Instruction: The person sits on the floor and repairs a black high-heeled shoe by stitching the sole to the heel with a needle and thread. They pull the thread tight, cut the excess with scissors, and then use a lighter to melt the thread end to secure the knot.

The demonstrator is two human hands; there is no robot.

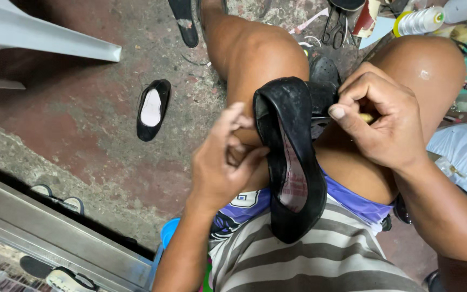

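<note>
A worn black flat shoe rests on my lap between my knees, opening turned to the left, pale insole showing. My left hand pinches the shoe's left edge with fingertips bent inward. My right hand is closed around a small yellowish-handled tool pressed against the shoe's right side near the toe. The tool's tip is hidden behind the shoe.
A second black flat shoe lies on the reddish concrete floor to the left. A white plastic chair leg stands top left. Scissors, a spool of thread and clutter lie top right. A metal rail runs bottom left.
</note>
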